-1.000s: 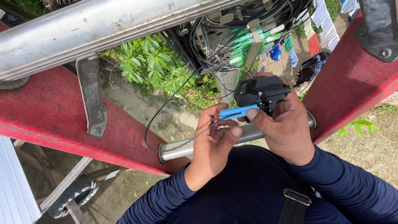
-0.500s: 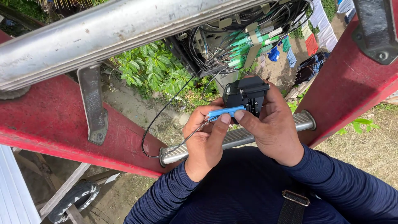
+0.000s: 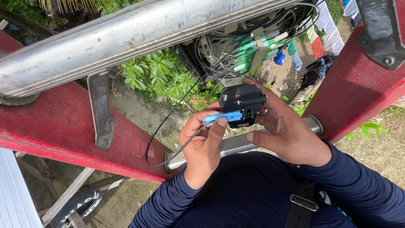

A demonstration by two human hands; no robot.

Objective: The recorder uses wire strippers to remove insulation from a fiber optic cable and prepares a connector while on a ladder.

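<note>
Both hands have drifted left; left hand (image 3: 206,145) pinches the blue holder (image 3: 222,117), lying left-to-right into the black cleaver (image 3: 243,104) gripped by right hand (image 3: 287,131).

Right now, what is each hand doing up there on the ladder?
Left hand: closed, pinching the blue holder with its thin black cable.
Right hand: closed in a grip around the small black tool.

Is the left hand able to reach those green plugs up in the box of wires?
Probably yes. The left hand pinches the blue holder, so it would have to let go. The green plugs sit just above, with only loose black cables nearby.
</note>
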